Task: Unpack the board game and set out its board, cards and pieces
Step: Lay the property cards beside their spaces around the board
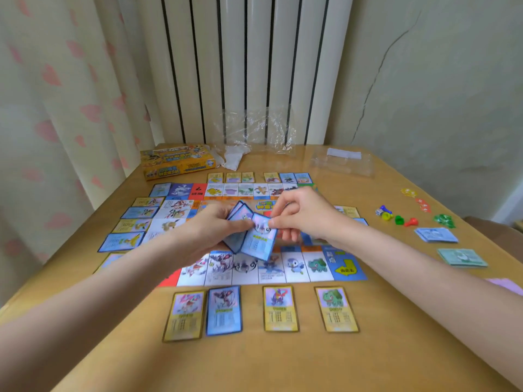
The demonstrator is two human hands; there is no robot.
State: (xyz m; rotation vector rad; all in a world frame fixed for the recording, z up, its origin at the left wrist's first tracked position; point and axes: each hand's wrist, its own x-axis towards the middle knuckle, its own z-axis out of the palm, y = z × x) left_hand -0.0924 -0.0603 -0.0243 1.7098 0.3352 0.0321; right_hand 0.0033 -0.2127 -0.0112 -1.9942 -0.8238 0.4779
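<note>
Left hand is gripping a fan of cards above the board; right hand is apparently pinching the front card.

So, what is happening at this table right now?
A person is setting up a board game. The left hand holds a small fan of blue cards, and the right hand pinches the front card of it. The board lies open on the table, with cards already laid along its edges, four of them in the near row. The pawns and two stacks of paper money sit to the right, and the yellow box at the far left.
</note>
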